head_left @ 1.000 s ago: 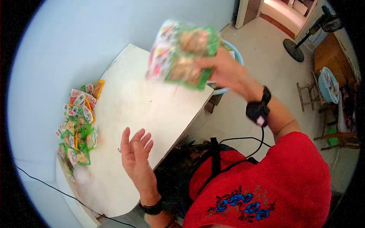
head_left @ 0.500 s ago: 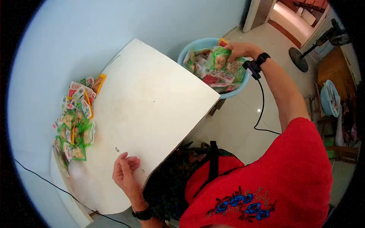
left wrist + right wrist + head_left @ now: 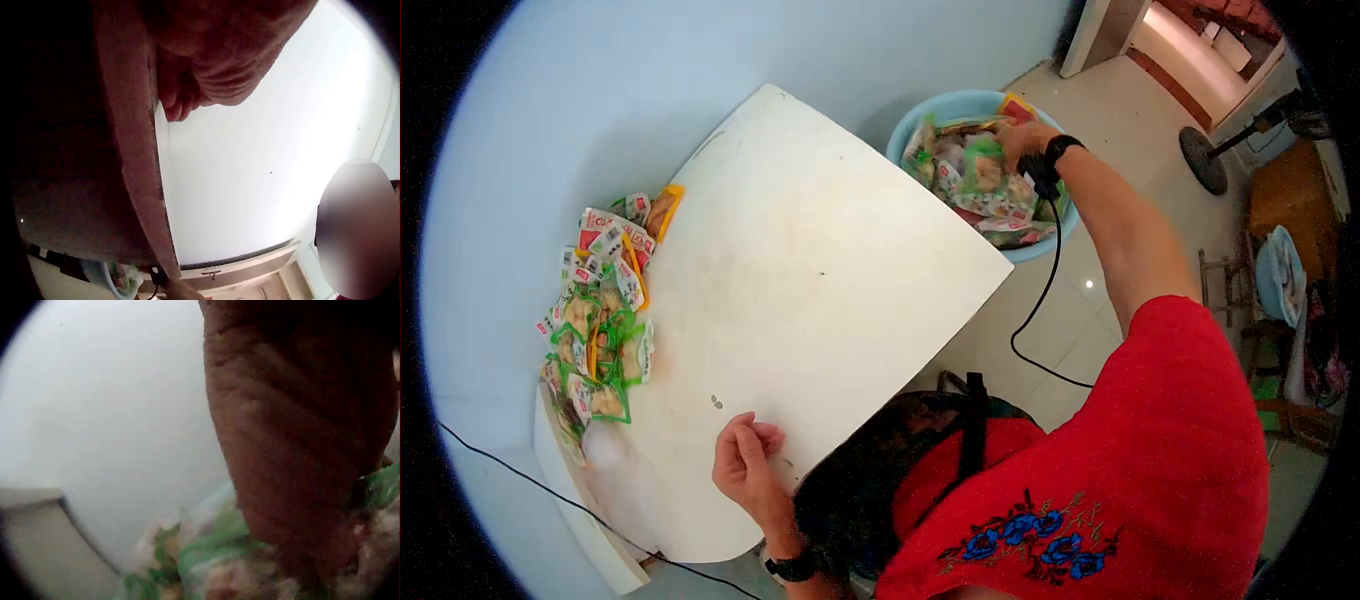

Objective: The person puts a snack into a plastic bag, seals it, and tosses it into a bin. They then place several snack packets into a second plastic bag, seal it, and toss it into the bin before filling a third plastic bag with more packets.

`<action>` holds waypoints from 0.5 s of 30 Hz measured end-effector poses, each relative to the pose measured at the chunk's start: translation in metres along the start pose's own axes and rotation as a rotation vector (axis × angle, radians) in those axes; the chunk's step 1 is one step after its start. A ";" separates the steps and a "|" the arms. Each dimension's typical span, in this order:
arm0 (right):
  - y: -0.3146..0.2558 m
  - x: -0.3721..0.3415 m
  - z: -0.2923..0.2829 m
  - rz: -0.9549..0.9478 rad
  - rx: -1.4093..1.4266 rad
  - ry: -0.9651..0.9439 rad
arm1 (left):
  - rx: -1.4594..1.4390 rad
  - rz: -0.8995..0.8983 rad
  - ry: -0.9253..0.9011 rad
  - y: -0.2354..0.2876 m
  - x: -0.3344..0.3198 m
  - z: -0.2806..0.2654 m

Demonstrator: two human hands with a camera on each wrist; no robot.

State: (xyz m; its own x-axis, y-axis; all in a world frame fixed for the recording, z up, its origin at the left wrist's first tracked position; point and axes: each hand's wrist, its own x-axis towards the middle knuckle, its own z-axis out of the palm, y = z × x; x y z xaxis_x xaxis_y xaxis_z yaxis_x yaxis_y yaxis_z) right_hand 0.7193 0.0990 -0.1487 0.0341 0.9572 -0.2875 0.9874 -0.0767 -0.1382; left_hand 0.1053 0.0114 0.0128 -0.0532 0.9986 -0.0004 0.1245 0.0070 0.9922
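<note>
In the head view the right hand (image 3: 1028,147) reaches into a light blue basin (image 3: 897,140) of plastic food packets; its fingertips are partly hidden among them. A green-edged packet (image 3: 983,172) lies just beside that hand; whether it is gripped cannot be told. Blurred green packets (image 3: 212,550) surround the fingers in the right wrist view. The left hand (image 3: 748,455), fingers loosely curled and holding nothing, rests at the near edge of the white table (image 3: 830,240). Along the table's far left side lies a heap of green, white and orange packets (image 3: 605,310).
A black cable (image 3: 530,485) crosses the table's lower left corner, near a whitish translucent bag (image 3: 615,465). Another cable hangs from the right wrist. On the right stand a fan (image 3: 1203,160) and a second blue basin (image 3: 1275,275). A pale wall borders the table.
The right hand has carried a green-edged packet from above the table over to the basin and down among the packets there. The left hand has lowered to the table edge, its fingers curling loosely.
</note>
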 end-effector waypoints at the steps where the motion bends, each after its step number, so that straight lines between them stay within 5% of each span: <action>1: -0.040 -0.016 -0.018 0.178 -0.023 -0.063 | -0.004 -0.003 0.000 -0.003 0.001 -0.002; 5: -0.066 -0.012 -0.031 0.458 0.067 -0.360 | 0.017 -0.012 0.014 -0.003 -0.001 -0.004; 6: -0.075 -0.030 -0.021 0.288 0.056 0.094 | 0.034 -0.010 0.010 -0.002 -0.002 -0.004; 10: -0.074 -0.037 0.012 0.032 -0.057 0.560 | 0.077 -0.005 0.000 -0.001 -0.001 -0.004; 13: -0.069 -0.032 0.027 0.179 -0.122 0.182 | 0.044 -0.023 0.002 -0.001 -0.002 -0.006; 15: -0.077 -0.035 0.046 0.261 -0.099 0.256 | 0.018 -0.012 -0.014 -0.002 -0.002 -0.004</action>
State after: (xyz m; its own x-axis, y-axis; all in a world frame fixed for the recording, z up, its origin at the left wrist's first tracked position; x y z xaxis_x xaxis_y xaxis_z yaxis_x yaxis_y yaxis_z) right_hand 0.6352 0.0583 -0.1717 0.3116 0.9487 -0.0533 0.9501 -0.3118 0.0045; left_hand 0.1008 0.0093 0.0115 -0.0405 0.9991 -0.0138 0.1416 0.0194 0.9897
